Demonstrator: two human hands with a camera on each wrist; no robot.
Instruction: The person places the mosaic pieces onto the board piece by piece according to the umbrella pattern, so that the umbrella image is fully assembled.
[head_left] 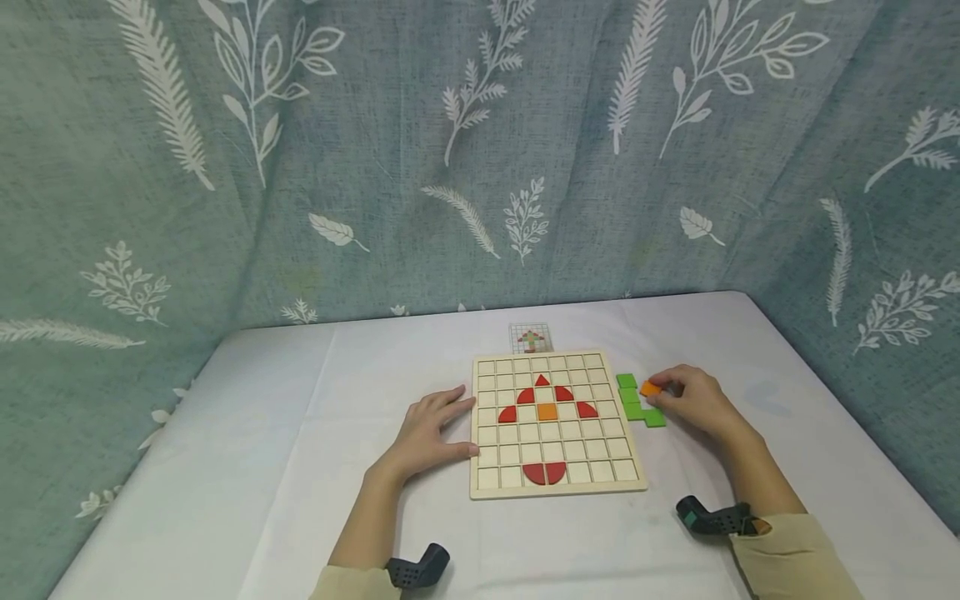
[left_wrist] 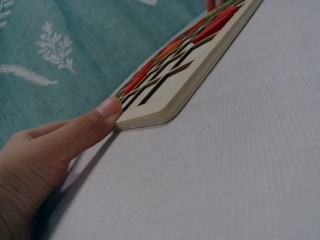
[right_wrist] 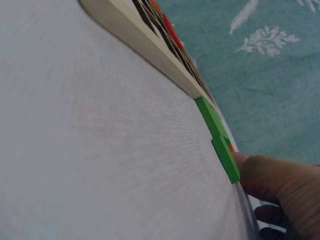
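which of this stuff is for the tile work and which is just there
Seems part of the job:
- grid board
- red pieces and orange square on it
- orange tile in the right hand
- green tiles
- pattern card

Just around:
- leafy curtain
- white cloth
- black wrist devices

1. Board: pale wood, square, gridded into shallow cells; lies flat, the left hand touching its left edge.
2. Orange tile: small, square, pinched between thumb and fingers of the right hand, off the board's right side.
3. Green tiles: square, seemingly four, though they run together in view; most line the board's right edge, one sits farther out, near the right thumb.
4. Red triangle: in a cell toward the far side, point away.
5. Red quarter-circles: six, four flanking below the triangle, two side by side in the nearest row.
6. Orange square: flat in a central cell.
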